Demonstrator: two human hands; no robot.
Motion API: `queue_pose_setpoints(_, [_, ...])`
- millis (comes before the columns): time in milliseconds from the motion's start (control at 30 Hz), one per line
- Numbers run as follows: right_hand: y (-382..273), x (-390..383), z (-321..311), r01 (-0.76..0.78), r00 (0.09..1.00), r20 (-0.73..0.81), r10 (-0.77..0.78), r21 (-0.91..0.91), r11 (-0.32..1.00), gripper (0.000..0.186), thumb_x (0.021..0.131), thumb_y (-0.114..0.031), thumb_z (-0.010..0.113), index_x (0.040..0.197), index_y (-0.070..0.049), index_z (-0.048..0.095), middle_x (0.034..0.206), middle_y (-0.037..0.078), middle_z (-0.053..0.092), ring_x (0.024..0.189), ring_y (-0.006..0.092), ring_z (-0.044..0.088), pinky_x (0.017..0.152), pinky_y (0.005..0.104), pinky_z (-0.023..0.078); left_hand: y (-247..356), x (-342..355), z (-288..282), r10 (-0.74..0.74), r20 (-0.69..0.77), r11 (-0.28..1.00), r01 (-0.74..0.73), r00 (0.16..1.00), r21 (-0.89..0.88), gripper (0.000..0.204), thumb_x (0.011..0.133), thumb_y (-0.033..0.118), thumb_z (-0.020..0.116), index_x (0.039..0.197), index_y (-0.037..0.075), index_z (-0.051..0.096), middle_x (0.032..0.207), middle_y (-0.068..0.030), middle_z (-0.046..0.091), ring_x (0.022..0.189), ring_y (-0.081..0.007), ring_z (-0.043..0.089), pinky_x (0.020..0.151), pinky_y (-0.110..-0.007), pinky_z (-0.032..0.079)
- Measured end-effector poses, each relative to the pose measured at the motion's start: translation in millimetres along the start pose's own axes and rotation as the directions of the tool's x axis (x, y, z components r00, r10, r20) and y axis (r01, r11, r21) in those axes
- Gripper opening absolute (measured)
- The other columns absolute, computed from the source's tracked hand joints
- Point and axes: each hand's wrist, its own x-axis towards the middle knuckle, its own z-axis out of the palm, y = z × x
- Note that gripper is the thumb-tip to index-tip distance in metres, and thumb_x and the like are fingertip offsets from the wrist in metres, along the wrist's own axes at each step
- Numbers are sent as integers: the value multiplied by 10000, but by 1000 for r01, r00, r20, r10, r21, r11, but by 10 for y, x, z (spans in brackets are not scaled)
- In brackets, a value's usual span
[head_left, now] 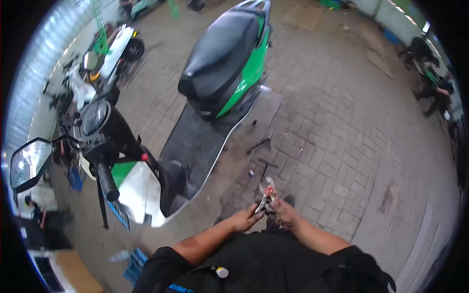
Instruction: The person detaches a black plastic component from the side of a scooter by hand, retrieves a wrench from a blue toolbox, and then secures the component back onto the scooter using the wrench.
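Observation:
My left hand [245, 219] is closed round a silver pliers-like tool [262, 203], in front of my body. Close beside it, my right hand [284, 215] grips a small clear plastic bag [270, 187] with something red in it. The tool's jaws meet or overlap the bag; which of the two I cannot tell. What exactly the red content is stays too small to make out. Beyond my hands, a T-shaped tool [267, 166] and another dark tool [259, 145] lie on the paving.
A green, white and black scooter [234, 58] stands ahead and to the left, its handlebar grip [107, 181] and mirror [30, 163] at far left. A blue crate [136, 266] sits at lower left. Other scooters [115, 56] stand by the left wall. People [435, 95] are at far right.

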Motion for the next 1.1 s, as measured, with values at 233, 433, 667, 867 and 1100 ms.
queue_pose_setpoints(233, [-855, 254, -742, -279, 959, 42, 280, -8, 960, 430, 992, -250, 539, 1393, -158, 414, 1196, 22, 576, 1106, 174, 573, 917, 354, 462, -280, -643, 407, -576, -100, 795, 584, 812, 165, 577, 961, 471, 475, 1308, 13, 521, 1288, -247, 551, 1215, -395, 515, 1033, -436, 407])
queue_pose_setpoints(433, [-928, 1026, -867, -319, 945, 20, 325, -150, 936, 340, 1002, -202, 520, 1333, -136, 472, 1149, -23, 575, 1061, 135, 559, 983, 387, 447, -653, -527, 672, -694, -123, 719, 692, 709, -68, 514, 975, 414, 462, 1246, -12, 559, 1203, -275, 594, 1157, -408, 552, 993, -440, 433])
queue_pose_setpoints(667, [-410, 2044, -1302, -435, 892, 135, 431, 3, 900, 338, 993, -192, 539, 1321, -129, 487, 1123, -19, 569, 1027, 113, 550, 945, 337, 458, -409, -533, 748, -696, 511, 375, 862, 505, -341, 442, 936, 330, 502, 1277, 51, 541, 1224, -226, 579, 1185, -377, 518, 1015, -455, 393])
queue_pose_setpoints(867, [53, 3395, -2225, -417, 847, 171, 504, -375, 828, 350, 992, -165, 546, 1316, -47, 484, 1134, 13, 548, 1040, 103, 506, 947, 282, 418, -1249, 835, 370, -435, 621, 562, 735, 652, -378, 581, 824, 220, 611, 1380, 115, 477, 1363, -186, 485, 1317, -404, 367, 1122, -482, 274])
queue_pose_setpoints(1100, [160, 4389, -2892, -279, 862, 178, 475, -617, 736, 474, 958, -197, 597, 1344, 17, 424, 1156, 42, 534, 1064, 127, 464, 954, 289, 371, -3724, 3386, -709, -629, -759, 777, 116, 167, -618, 794, 874, 317, 696, 1477, 42, 258, 1310, -246, 517, 1076, -270, 612, 934, -392, 484])
